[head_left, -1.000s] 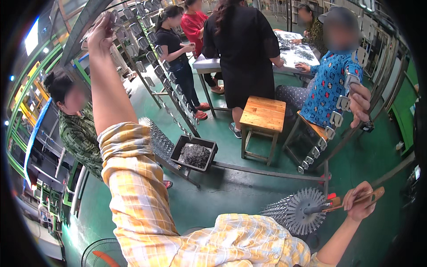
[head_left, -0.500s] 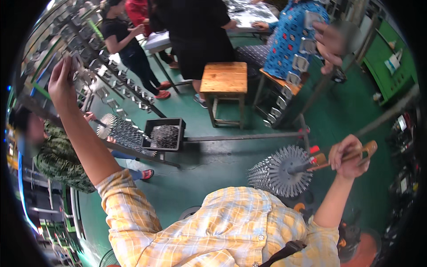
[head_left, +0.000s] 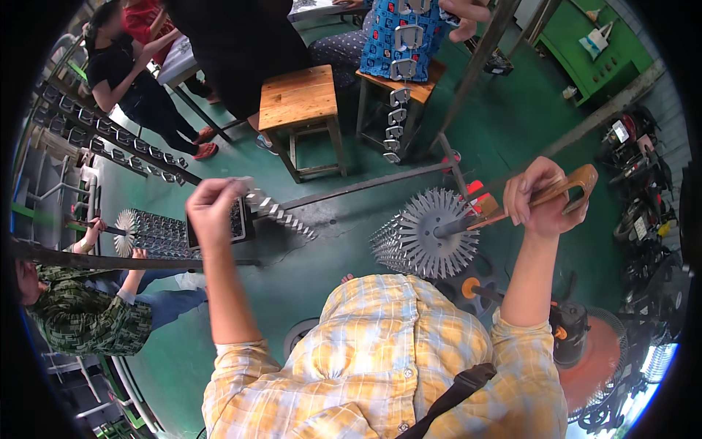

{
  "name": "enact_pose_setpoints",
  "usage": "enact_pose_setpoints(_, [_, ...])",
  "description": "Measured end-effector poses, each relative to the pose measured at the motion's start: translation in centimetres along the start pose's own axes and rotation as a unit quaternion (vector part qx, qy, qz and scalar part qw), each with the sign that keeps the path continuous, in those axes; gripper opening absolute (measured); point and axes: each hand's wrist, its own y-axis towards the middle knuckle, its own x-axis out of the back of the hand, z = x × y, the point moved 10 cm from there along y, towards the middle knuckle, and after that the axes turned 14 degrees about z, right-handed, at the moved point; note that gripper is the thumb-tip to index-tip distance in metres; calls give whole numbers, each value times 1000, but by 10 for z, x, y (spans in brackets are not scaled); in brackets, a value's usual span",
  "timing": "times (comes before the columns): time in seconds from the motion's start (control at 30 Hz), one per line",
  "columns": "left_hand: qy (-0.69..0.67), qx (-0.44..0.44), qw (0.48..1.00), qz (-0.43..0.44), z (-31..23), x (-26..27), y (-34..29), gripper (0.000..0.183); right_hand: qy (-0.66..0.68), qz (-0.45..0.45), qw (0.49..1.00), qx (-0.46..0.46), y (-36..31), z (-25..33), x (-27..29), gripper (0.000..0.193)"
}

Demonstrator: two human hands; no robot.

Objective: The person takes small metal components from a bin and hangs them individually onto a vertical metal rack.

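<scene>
My left hand (head_left: 216, 208) is raised at centre left, fingers pinched on the top end of a strip of small silver metal pieces (head_left: 281, 214) that slants down to the right. Off to the right, my right hand (head_left: 545, 197) is closed around a brown tool with a loop-shaped handle (head_left: 581, 183). Its narrow end reaches left toward the shaft of a round rack with radiating metal prongs (head_left: 437, 233). Whether the tool touches the shaft I cannot tell. Behind my left hand, a black tray (head_left: 240, 219) is partly hidden.
Another chain of metal frames (head_left: 406, 36) hangs at the top, near a person's hand (head_left: 468, 14). Wooden stools (head_left: 298, 95) stand ahead. At left a person in a dark patterned shirt (head_left: 88, 311) handles a second pronged rack (head_left: 153, 234). A metal bar (head_left: 358, 192) crosses in front.
My left hand has come down and right with the strip, from high at the far left. My right hand still grips the tool, slightly higher. The view has shifted.
</scene>
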Motion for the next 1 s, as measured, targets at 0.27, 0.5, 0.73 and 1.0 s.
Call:
enact_pose_setpoints(0.27, [58, -7, 992, 113, 97, -142, -15, 9, -3, 3, 1000, 8, -5, 0, 0, 80])
enact_pose_setpoints(0.5, [138, -81, 965, 207, 138, -234, -33, 13, 8, -6, 1000, 4, -2, -1, -6, 80])
enact_pose_setpoints(0.73, [187, -141, 927, 292, 145, -275, -43, 15, 20, 35, 999, 19, -1, 1, -15, 78])
enact_pose_setpoints(1.0, [232, -167, 901, 326, 149, -288, -53, 15, 27, 52, 998, 24, -2, 1, -18, 78])
